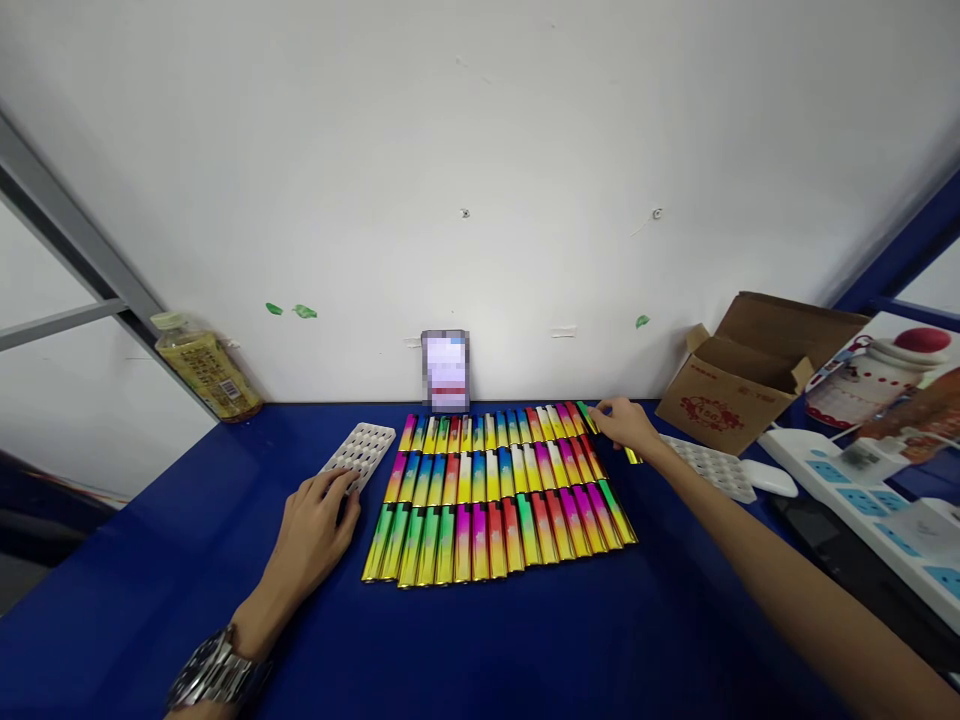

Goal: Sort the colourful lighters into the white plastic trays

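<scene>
Three rows of several multicoloured, shiny lighter-like sticks (495,490) lie side by side on the blue table (525,640). My right hand (626,425) is at the far right end of the back row, fingers pinched on a green-and-yellow stick (632,455). My left hand (319,525), a metal watch on its wrist, rests with curled fingers on the near end of a white perforated tray (360,450) left of the rows.
A second white perforated tray (709,465) lies right of the rows. Behind it stand an open cardboard box (750,375), a white power strip (862,490) and a printed box. A bottle (206,370) leans at the back left; a small card (445,370) stands against the wall.
</scene>
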Demonstrator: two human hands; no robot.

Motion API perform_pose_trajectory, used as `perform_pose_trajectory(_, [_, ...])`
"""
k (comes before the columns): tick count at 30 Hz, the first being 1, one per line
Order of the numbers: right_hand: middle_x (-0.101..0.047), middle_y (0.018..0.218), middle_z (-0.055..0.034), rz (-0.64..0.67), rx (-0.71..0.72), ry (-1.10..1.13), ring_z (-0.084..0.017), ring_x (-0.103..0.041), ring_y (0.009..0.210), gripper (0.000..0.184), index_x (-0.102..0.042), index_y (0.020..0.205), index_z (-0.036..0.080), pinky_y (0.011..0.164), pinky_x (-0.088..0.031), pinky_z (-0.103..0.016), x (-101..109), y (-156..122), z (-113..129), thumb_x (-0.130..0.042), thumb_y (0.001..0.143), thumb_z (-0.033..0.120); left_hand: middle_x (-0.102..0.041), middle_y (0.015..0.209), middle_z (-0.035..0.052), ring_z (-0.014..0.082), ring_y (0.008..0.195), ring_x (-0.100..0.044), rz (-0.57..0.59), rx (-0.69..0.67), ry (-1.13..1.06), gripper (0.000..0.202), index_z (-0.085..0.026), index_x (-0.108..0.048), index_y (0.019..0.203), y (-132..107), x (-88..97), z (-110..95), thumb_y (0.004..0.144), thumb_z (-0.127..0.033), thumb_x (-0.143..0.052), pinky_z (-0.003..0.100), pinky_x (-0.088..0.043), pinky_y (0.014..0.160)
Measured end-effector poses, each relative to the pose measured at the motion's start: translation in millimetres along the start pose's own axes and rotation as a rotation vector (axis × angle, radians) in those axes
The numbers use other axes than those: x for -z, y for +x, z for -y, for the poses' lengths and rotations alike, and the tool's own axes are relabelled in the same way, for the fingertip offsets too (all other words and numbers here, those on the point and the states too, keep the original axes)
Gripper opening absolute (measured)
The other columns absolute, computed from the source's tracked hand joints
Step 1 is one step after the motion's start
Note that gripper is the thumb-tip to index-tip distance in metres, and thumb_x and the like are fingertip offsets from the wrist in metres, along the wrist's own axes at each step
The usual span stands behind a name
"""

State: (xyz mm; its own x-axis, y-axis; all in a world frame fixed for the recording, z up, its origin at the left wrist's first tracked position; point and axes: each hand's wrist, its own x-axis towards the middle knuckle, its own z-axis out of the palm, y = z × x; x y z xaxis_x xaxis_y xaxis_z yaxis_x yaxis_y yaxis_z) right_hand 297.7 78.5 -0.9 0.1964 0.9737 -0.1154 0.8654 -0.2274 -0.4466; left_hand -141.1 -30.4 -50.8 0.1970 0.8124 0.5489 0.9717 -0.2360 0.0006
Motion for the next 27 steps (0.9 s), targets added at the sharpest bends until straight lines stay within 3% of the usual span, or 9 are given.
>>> perform_pose_trajectory(6, [-0.069, 0.091, -0.0138, 0.075, -0.080, -0.051, -0.018, -0.062, 0.051, 0.041, -0.054, 0.108, 0.014, 0.059, -0.044, -0.029, 9.1, -13.3, -0.2, -0.032, 0.092, 0.045, -0.065, 0.108, 0.0144, 0.0288, 0.097, -0.060, 0.006, 0.002, 0.003, 0.032, -0.015, -0.061, 0.103, 0.3, -0.9, 1.0, 0.091, -0.032, -0.037, 0.041, -0.049, 0.080])
perform_pose_trajectory(12, [-0.061, 0.113, -0.0232, 0.029, 0.015, -0.174, -0.031, -0.063, 0.094, 0.050, -0.042, 0.129, 0.014, 0.072, -0.045, -0.036, 8.0, -20.5, -5.7, -0.034, 0.090, 0.045, -0.064, 0.108, 0.0138, 0.0286, 0.098, -0.061, -0.007, 0.006, 0.001, 0.031, -0.016, -0.061, 0.102, -0.7, -4.0, 2.9, 0.090, -0.032, -0.038, 0.041, -0.049, 0.080])
perform_pose_trajectory(15, [-0.063, 0.110, -0.0205, 0.011, 0.056, -0.253, -0.030, -0.062, 0.096, 0.039, -0.048, 0.122, 0.014, 0.073, -0.043, -0.034, 10.0, -25.1, -11.4, -0.035, 0.090, 0.032, -0.064, 0.109, 0.0139, 0.0289, 0.098, -0.061, -0.006, 0.009, -0.003, 0.031, -0.016, -0.061, 0.103, -0.8, -4.5, 3.0, 0.089, -0.032, -0.038, 0.041, -0.049, 0.080])
perform_pose_trajectory(18, [-0.067, 0.097, -0.0140, 0.022, 0.151, -0.283, -0.026, -0.063, 0.090, 0.023, -0.057, 0.100, 0.016, 0.069, -0.041, -0.030, 13.7, -34.1, -20.8, -0.039, 0.086, 0.022, -0.064, 0.108, 0.0143, 0.0293, 0.098, -0.060, -0.006, 0.010, -0.011, 0.032, -0.015, -0.061, 0.103, -0.4, -4.4, 2.9, 0.089, -0.032, -0.038, 0.041, -0.049, 0.079])
perform_pose_trajectory(23, [-0.067, 0.071, -0.0043, 0.149, 0.240, -0.203, -0.020, -0.062, 0.066, 0.014, -0.057, 0.087, 0.019, 0.055, -0.037, -0.027, 12.6, -54.5, -35.7, -0.052, 0.083, 0.032, -0.064, 0.108, 0.0141, 0.0298, 0.098, -0.060, -0.006, 0.016, -0.018, 0.031, -0.015, -0.061, 0.102, -0.1, -5.0, 3.1, 0.089, -0.032, -0.039, 0.042, -0.049, 0.079])
perform_pose_trajectory(27, [-0.068, 0.071, -0.0058, 0.074, 0.271, -0.265, -0.021, -0.062, 0.067, 0.014, -0.059, 0.082, 0.019, 0.053, -0.035, -0.027, 5.5, -63.7, -38.8, -0.057, 0.079, 0.032, -0.064, 0.108, 0.0143, 0.0299, 0.098, -0.060, -0.006, 0.017, -0.014, 0.032, -0.015, -0.061, 0.103, -0.3, -5.5, 3.5, 0.089, -0.032, -0.039, 0.042, -0.049, 0.078])
